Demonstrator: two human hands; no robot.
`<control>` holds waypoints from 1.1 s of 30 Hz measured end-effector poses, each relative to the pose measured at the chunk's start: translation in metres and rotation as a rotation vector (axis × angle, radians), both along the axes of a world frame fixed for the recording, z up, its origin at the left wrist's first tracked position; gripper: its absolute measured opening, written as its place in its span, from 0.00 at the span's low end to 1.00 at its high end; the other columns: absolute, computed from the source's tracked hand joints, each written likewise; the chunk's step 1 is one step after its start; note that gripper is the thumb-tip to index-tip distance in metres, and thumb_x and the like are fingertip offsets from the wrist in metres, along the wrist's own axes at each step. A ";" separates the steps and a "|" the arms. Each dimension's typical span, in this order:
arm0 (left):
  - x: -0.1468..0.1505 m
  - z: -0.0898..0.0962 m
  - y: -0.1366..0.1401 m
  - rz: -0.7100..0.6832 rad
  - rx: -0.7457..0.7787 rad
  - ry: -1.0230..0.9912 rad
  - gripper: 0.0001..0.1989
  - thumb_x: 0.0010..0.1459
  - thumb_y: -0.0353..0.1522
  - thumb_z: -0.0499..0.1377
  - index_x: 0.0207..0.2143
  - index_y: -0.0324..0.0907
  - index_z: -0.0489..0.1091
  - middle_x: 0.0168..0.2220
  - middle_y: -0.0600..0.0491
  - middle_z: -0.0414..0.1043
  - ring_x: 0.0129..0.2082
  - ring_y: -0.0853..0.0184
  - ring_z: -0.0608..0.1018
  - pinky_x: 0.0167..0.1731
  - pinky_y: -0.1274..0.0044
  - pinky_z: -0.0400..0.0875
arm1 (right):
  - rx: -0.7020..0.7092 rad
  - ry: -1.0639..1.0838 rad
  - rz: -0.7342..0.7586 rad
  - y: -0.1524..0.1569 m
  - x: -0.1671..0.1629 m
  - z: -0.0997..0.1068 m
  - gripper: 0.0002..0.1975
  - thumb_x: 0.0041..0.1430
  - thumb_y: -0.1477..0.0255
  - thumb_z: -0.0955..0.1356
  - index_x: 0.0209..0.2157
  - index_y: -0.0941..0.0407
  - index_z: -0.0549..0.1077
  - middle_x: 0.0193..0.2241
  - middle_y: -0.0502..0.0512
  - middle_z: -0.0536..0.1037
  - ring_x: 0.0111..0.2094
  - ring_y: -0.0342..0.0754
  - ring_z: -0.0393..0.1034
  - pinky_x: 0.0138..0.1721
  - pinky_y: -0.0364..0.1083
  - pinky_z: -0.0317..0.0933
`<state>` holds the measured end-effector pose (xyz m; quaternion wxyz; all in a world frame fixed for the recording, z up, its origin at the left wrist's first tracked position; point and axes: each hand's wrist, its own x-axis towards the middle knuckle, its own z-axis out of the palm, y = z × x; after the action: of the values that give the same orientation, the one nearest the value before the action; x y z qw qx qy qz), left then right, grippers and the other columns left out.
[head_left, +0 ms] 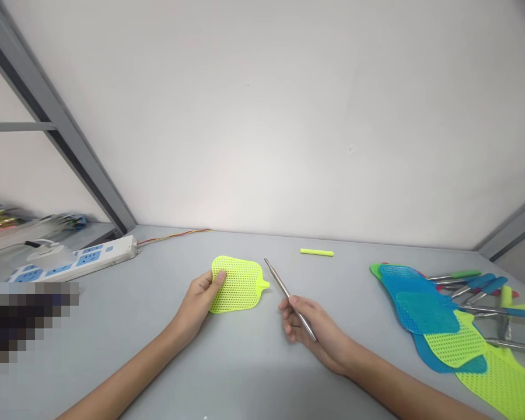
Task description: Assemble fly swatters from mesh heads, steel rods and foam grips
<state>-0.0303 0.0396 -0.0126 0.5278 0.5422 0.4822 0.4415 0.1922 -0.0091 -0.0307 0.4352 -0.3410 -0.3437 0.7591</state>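
My left hand (203,296) grips the left edge of a yellow-green fly swatter head (240,286), a perforated plastic paddle whose short neck points right. In my right hand (308,326) is a slim silver metal rod (280,282), tilted with its upper end toward the swatter's neck. A small gap separates the rod from the neck. Farther back on the table lies a yellow-green handle sleeve (317,252), touched by neither hand.
Blue fly swatters (420,300) and yellow-green ones (503,379) are heaped at the right. A white power strip (109,252) lies at the left on the grey table (245,373), near a metal frame post (70,128). The white wall (262,116) rises behind.
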 end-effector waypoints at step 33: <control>-0.020 -0.002 0.024 0.228 -0.088 -0.242 0.18 0.49 0.42 0.55 0.37 0.38 0.68 0.34 0.49 0.74 0.31 0.62 0.76 0.27 0.76 0.69 | 0.008 -0.043 0.207 0.007 0.006 0.005 0.13 0.49 0.66 0.65 0.34 0.61 0.71 0.22 0.50 0.64 0.20 0.38 0.61 0.20 0.39 0.54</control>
<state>-0.0508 0.0635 -0.0146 0.5515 0.4034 0.4924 0.5392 0.1982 -0.0020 -0.0253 0.3485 -0.3180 -0.3893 0.7911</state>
